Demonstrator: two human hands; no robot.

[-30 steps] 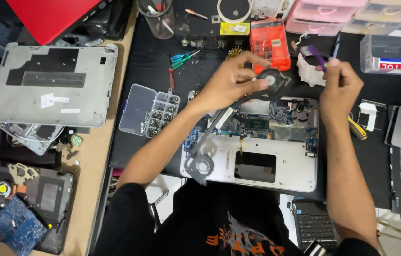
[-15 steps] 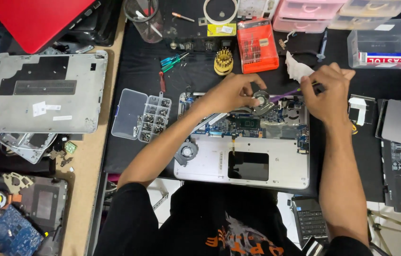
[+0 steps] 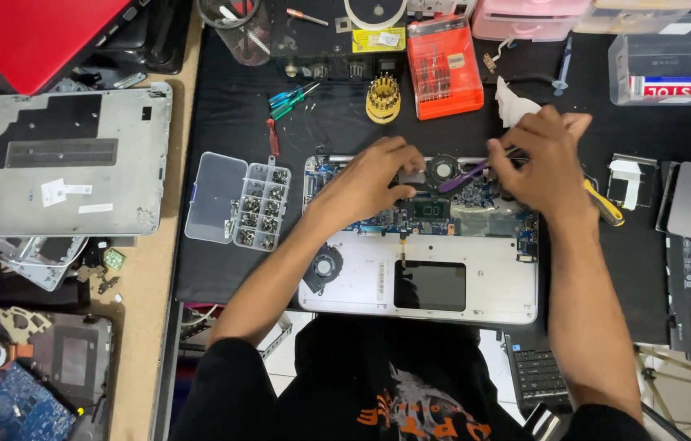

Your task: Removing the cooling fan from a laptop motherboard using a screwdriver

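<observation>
Two hands over one opened laptop chassis. Left of it, one clear screw organiser, one grey bottom cover. Behind it, one orange bit case, one yellow bit holder.

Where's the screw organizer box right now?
In the head view, the clear screw box lies open on the black mat, just left of the open laptop, beside the left forearm and right of the grey bottom cover.
</observation>
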